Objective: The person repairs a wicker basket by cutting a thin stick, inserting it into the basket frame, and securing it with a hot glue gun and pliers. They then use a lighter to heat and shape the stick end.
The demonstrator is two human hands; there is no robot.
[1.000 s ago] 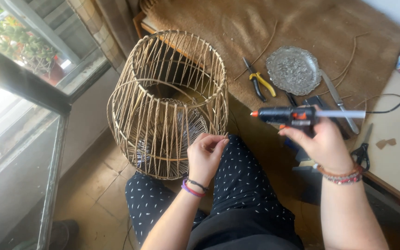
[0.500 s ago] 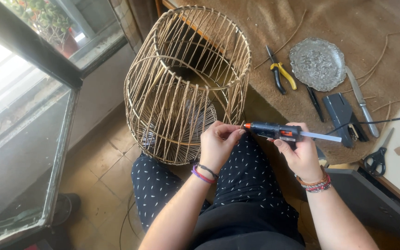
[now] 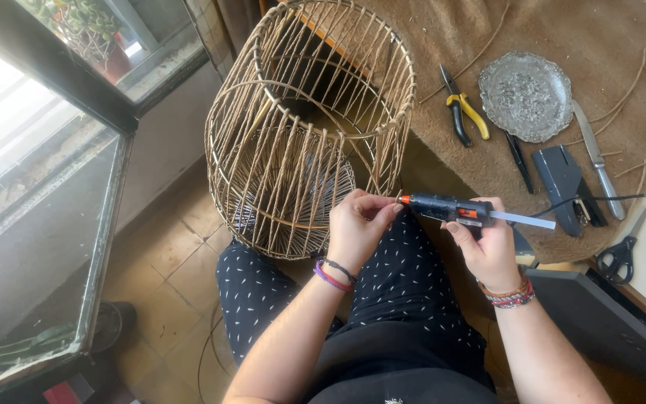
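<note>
Right hand (image 3: 491, 243) grips glue gun (image 3: 450, 209); left hand (image 3: 357, 224) pinches nozzle.

There is just one view. The camera sits on the person's head and looks straight down, close to the lap, both hands, the floor and the edge of the table (image 3: 487, 161).

Person, seen from above: bare forearms, no sleeves in view. Left hand (image 3: 358, 224): wrist carries a thin black cord band beside a purple-and-pink woven band. Right hand (image 3: 490, 251): wrist carries a stack of beaded bracelets in red, brown and dark tones. Black top; dark navy trousers with small white dashes.
</note>
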